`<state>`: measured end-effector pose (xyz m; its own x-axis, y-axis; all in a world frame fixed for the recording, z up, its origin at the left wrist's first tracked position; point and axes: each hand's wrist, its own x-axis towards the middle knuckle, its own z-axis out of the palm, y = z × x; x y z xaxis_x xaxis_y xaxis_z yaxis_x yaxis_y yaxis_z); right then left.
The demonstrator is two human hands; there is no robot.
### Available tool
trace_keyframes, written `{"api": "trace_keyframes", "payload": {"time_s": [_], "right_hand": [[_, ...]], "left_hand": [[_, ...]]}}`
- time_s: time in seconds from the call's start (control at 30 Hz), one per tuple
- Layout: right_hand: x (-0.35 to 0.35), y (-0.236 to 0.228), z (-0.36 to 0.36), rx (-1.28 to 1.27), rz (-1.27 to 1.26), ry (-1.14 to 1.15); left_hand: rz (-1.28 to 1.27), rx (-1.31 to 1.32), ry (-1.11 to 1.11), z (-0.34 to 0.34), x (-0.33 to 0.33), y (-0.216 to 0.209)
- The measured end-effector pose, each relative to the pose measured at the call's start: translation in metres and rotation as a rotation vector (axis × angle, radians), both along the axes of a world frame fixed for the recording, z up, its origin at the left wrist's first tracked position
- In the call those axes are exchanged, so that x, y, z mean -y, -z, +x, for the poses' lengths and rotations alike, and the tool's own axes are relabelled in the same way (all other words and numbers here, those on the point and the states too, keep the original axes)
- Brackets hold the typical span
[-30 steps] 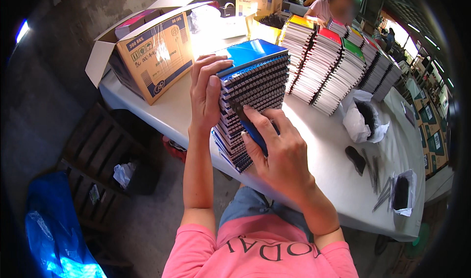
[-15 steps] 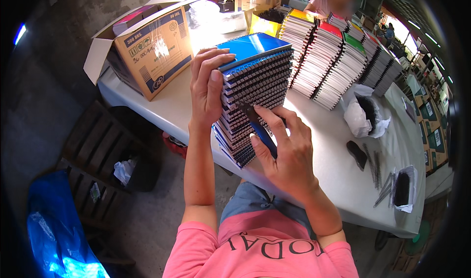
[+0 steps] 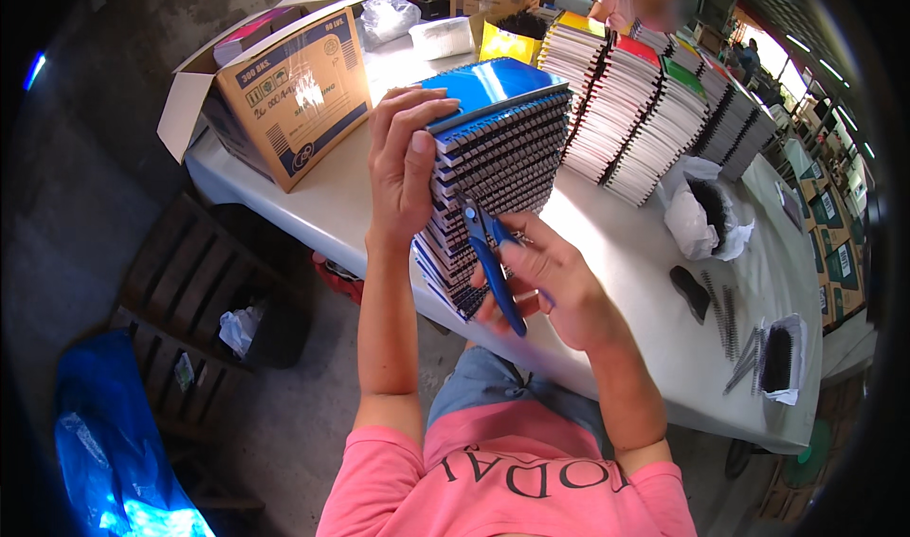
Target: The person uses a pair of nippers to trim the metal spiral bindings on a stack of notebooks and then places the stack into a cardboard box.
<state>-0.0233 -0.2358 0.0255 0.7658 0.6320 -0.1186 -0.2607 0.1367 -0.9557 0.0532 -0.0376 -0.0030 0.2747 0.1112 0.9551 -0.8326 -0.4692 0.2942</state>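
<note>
A tall stack of spiral-bound notebooks (image 3: 512, 153) with a shiny blue cover on top stands at the near edge of the table. Its black coil bindings face me. My left hand (image 3: 403, 163) clasps the stack's upper left corner, thumb on the side and fingers over the top. In my right hand (image 3: 559, 276) is a pair of blue-handled wire cutters (image 3: 486, 253), tilted, with the dark jaws up against the coils. Some right-hand fingers are behind the handles. Whether the jaws grip a wire is too small to tell.
More notebook stacks (image 3: 630, 110) stand behind, near a person (image 3: 616, 4). An open cardboard box (image 3: 294, 101) sits left. At right are a white bag of black coils (image 3: 697, 219), loose coils (image 3: 728, 324), a coil tray (image 3: 782, 362) and a dark flat object (image 3: 689, 294). A wooden chair (image 3: 175, 281) stands left.
My right hand has turned and shifted its grip, so the cutters' handles now show spread apart. The jaws remain near the same part of the coils. My left hand stays on the stack.
</note>
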Motion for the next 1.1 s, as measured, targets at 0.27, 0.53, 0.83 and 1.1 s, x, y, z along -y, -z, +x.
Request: {"api": "trace_keyframes", "payload": {"time_s": [0.27, 0.53, 0.83, 1.1], "right_hand": [[-0.009, 0.03, -0.006, 1.482, -0.68, 0.597], [-0.02, 0.033, -0.002, 1.428, -0.686, 0.49], [-0.013, 0.037, -0.002, 0.55, -0.138, 0.234], [-0.018, 0.049, -0.001, 1.542, -0.68, 0.614]], "left_hand": [[-0.039, -0.007, 0.019, 0.004, -0.006, 0.0], [-0.051, -0.015, -0.002, 0.006, -0.007, 0.002], [-0.036, -0.005, 0.01, 0.004, -0.003, 0.0], [-0.03, 0.005, -0.009, 0.002, -0.003, 0.0]]}}
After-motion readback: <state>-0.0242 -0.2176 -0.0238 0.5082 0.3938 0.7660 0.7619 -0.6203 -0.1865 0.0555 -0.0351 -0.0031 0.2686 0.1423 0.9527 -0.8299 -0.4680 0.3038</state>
